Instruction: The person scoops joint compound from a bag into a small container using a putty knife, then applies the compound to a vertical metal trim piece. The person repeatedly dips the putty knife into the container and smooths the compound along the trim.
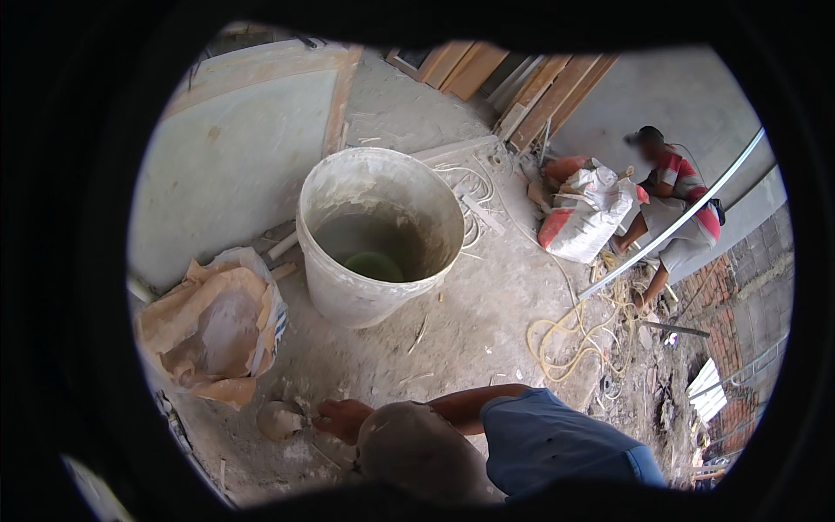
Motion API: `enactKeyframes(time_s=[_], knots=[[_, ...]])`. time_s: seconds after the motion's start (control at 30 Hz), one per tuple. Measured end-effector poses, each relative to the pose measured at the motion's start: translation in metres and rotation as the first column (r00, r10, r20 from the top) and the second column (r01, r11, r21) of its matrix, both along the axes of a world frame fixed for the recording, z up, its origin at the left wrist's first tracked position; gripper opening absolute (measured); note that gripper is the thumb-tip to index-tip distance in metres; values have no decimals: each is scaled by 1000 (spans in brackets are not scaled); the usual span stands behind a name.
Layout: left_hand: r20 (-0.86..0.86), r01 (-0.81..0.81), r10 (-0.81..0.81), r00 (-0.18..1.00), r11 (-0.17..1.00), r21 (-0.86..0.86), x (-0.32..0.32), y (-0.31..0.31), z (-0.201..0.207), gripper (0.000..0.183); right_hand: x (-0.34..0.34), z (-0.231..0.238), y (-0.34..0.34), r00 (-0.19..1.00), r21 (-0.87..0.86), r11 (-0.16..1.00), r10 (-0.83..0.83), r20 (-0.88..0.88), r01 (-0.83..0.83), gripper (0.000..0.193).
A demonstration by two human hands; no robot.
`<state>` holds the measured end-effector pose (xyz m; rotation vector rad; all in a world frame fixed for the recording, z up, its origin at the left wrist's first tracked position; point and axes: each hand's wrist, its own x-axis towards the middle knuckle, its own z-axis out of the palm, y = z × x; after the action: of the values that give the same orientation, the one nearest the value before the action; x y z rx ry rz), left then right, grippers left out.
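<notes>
My right hand (344, 421) reaches down over my bent knee (417, 444) close to the dusty floor, its fingers stretched out and apart. Just beyond the fingertips lies a small rounded, dust-coated scoop-like vessel (279, 420), with a pale stub pointing toward the hand. A narrow gap seems to part them, and nothing shows in the fingers. My left hand is out of sight. Ahead stands a large whitish bucket (323, 291), with greyish liquid and a green round patch inside. To its left, an open paper sack (204, 304) holds pale powder.
A pale panel (252, 130) leans at the left. Wooden planks (557, 96) stand at the back. At right, a person (678, 187) crouches beside white and red sacks (591, 213), behind a long pale bar (678, 226). A yellowish hose (544, 335) lies coiled on the floor.
</notes>
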<state>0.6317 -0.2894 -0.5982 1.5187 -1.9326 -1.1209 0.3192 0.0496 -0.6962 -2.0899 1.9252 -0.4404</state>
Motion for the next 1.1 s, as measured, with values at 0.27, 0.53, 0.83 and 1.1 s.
enactKeyframes(time_s=[0.27, 0.53, 0.83, 1.1], knots=[[46, 19, -20, 999, 1000, 17, -6, 5, 11, 30, -10, 20, 17, 1000, 43, 999, -23, 14, 23, 43], [-44, -78, 80, 996, 996, 38, -1, 5, 1, 32, -16, 41, 23, 999, -67, 997, -33, 28, 35, 35], [-21, -118, 120, 992, 988, 96, -14, 10, 14, 35, -28, 64, 11, 996, -71, 997, 13, 93, -6, 37], [28, -149, 148, 989, 988, 35, -17, 9, 9, 32, -26, 49, -31, 694, 249, 948, -315, 648, 198, 20]])
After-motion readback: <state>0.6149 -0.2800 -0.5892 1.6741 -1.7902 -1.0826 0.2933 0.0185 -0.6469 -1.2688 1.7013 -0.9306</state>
